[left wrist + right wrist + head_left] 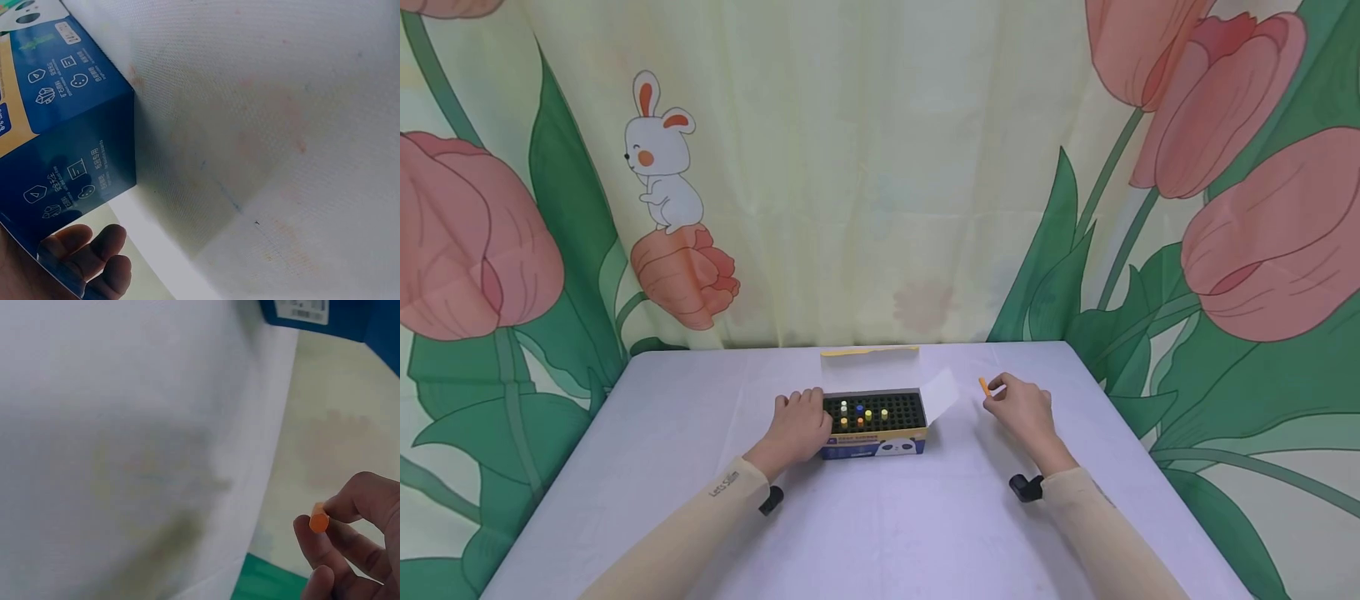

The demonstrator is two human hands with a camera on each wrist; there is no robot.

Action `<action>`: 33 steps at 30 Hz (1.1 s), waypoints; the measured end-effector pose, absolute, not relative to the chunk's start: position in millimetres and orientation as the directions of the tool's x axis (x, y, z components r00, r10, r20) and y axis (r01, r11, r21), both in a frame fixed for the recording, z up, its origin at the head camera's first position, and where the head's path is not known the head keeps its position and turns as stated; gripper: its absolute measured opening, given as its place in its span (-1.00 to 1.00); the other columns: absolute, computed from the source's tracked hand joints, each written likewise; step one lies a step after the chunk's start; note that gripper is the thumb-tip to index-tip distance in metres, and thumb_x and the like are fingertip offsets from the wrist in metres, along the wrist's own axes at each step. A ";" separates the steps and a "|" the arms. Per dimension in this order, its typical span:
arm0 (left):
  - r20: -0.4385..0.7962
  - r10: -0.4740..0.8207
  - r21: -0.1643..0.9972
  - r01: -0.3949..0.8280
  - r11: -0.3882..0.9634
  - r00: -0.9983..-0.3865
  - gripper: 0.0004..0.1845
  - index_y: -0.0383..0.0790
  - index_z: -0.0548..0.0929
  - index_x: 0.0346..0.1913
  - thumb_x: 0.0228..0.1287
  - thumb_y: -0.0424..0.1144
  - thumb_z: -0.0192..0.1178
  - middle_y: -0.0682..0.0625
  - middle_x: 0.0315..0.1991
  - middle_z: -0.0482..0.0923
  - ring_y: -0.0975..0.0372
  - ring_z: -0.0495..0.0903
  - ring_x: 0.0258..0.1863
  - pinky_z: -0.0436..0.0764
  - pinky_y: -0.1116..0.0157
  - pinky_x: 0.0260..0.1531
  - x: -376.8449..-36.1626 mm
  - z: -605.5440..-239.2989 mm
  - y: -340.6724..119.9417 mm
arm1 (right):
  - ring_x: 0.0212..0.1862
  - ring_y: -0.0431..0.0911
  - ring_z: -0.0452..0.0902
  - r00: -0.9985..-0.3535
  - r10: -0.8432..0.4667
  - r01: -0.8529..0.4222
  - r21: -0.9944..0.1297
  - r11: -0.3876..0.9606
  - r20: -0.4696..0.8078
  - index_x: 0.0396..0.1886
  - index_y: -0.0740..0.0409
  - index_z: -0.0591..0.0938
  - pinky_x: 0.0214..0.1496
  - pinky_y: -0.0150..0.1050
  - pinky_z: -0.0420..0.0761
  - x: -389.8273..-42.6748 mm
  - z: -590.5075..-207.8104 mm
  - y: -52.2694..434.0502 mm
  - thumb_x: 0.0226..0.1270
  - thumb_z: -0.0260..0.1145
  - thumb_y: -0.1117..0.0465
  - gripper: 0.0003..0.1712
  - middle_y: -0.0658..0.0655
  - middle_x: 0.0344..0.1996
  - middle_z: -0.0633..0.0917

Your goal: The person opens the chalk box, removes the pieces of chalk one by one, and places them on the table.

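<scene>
Head view: open box point(872, 425) sits centre-table, black grid tray inside with a few coloured sticks standing in its holes — white, blue, yellow, orange — bunched toward the tray's left half. Lid flap up at 12 o'clock, a pale side flap out at 2 o'clock.

Left hand point(797, 427) at the box's 9 o'clock, fingers curled round its left end; left wrist view shows fingertips point(94, 250) against the blue side wall. Steadying grip, by the look of it.

Right hand point(1022, 410) at 3 o'clock of the box, well apart from it, pinching an orange stick point(982, 386) between thumb and forefinger; stick clear of the table point(880, 533). Right wrist view confirms the pinch near the stick's end point(319, 520).

Judgement: one stick is in transit between hand and tray; cannot tell whether just lifted out or about to go in. If going in, next move calls for carrying it toward 9 o'clock, turning it upright, and lining it up over a free hole.
</scene>
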State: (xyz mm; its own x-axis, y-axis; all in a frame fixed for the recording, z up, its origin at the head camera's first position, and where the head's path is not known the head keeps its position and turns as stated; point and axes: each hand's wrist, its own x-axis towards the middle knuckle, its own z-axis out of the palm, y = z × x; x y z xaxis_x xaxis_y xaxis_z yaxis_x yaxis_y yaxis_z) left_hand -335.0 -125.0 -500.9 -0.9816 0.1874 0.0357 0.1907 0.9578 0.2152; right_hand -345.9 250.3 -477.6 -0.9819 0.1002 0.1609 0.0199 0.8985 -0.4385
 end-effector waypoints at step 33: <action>0.032 0.189 0.244 0.191 0.951 -0.981 -0.62 -0.35 0.48 0.08 0.50 -0.15 -0.19 -0.11 -0.21 0.50 0.01 0.46 -0.14 0.30 -0.19 0.23 -336.1 -500.6 -125.7 | -0.33 0.17 0.64 -0.981 0.190 0.175 -0.256 0.951 0.035 0.21 0.33 0.52 0.26 0.38 0.12 -337.2 -513.0 290.7 0.18 0.37 0.09 -0.36 0.22 -0.49 0.70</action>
State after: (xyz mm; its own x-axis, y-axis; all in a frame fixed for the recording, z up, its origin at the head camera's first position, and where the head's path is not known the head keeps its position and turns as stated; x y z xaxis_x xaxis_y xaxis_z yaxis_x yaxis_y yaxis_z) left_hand -336.1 -125.7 -500.6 -0.9815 0.1888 0.0321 0.1909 0.9509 0.2435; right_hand -337.2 290.7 -513.0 -0.9812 0.1898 0.0350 0.1747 0.9507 -0.2562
